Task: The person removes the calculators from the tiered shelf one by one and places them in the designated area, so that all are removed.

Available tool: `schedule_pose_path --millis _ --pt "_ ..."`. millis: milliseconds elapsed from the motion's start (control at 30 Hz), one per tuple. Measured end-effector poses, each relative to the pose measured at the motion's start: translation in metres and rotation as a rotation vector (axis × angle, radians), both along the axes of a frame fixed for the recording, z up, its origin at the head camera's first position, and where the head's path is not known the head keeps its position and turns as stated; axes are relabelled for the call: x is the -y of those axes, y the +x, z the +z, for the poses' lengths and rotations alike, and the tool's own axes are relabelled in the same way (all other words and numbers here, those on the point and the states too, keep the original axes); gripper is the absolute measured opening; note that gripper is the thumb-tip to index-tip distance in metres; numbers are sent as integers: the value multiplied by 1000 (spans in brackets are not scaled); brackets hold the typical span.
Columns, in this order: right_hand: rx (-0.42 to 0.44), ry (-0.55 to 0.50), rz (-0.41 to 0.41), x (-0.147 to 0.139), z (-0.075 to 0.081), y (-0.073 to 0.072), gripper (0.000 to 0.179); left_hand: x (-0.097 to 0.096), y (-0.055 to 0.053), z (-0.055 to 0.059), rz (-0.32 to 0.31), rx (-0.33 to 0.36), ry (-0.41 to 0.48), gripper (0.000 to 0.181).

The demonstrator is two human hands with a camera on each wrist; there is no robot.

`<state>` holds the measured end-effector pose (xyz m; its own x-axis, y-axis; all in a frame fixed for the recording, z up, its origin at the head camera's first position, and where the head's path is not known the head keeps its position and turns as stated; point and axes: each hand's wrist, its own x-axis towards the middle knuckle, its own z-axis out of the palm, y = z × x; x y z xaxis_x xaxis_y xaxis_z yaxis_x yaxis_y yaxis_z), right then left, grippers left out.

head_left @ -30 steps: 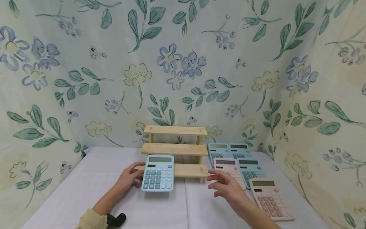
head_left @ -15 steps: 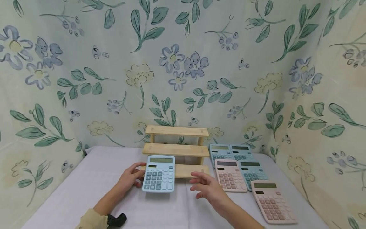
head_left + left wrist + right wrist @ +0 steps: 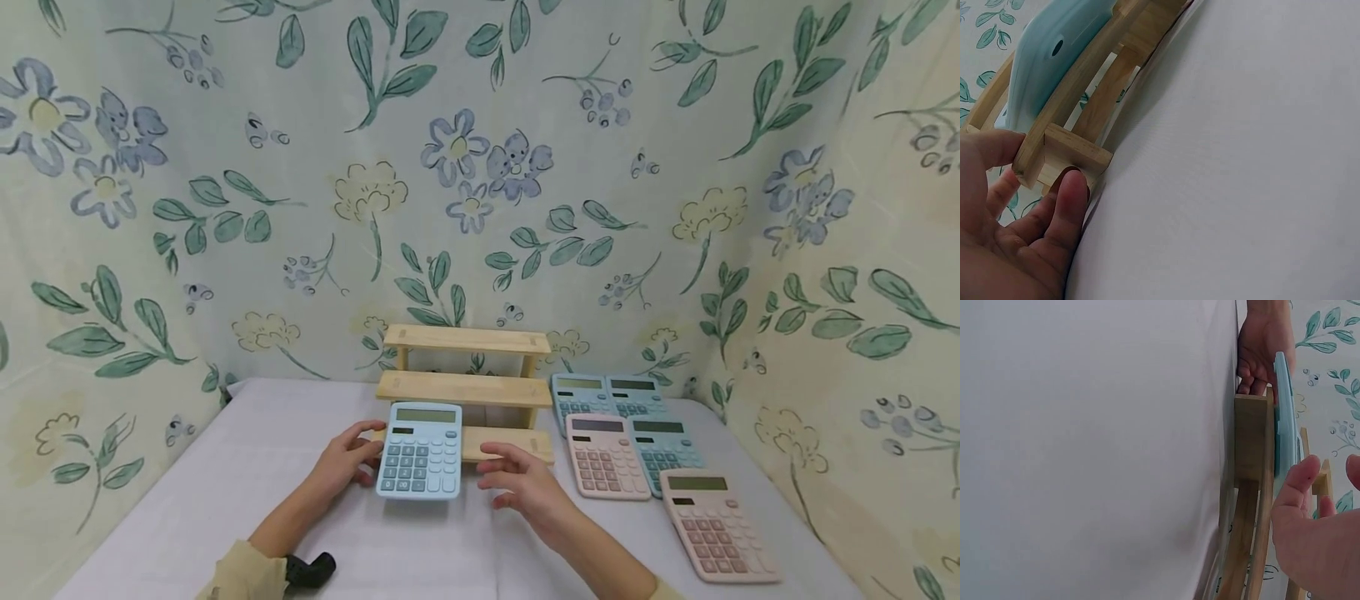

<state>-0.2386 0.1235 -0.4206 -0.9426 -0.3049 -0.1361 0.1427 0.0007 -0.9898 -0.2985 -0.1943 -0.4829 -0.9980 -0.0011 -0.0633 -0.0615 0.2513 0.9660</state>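
A light blue calculator (image 3: 420,452) lies on the left part of the lowest step of a three-step wooden stand (image 3: 465,388), keys facing up. At the step's left end my left hand (image 3: 345,460) holds the stand; in the left wrist view the thumb and fingers (image 3: 1070,194) curl round the end of the board, beside the calculator. My right hand (image 3: 528,492) hovers in front of the lowest step, right of the calculator, fingers loosely spread and holding nothing. The right wrist view shows the right hand (image 3: 1310,531) beside the step, with the calculator (image 3: 1284,419) beyond it.
Right of the stand lie several blue calculators (image 3: 666,446) and two pink ones, one pink calculator (image 3: 606,458) overlapping a blue one and the other pink calculator (image 3: 716,527) nearer the front. A white cloth (image 3: 247,467) covers the table; a floral curtain hangs behind.
My right hand has moved left, from beside the pink calculators to in front of the lowest step near the blue calculator. My left hand and that calculator have stayed put.
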Motion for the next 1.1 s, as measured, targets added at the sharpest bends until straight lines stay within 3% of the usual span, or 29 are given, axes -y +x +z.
schedule_pose_path --millis 1100 --pt "15 -35 1 31 -16 -14 57 0 -1 0 5 -3 3 42"
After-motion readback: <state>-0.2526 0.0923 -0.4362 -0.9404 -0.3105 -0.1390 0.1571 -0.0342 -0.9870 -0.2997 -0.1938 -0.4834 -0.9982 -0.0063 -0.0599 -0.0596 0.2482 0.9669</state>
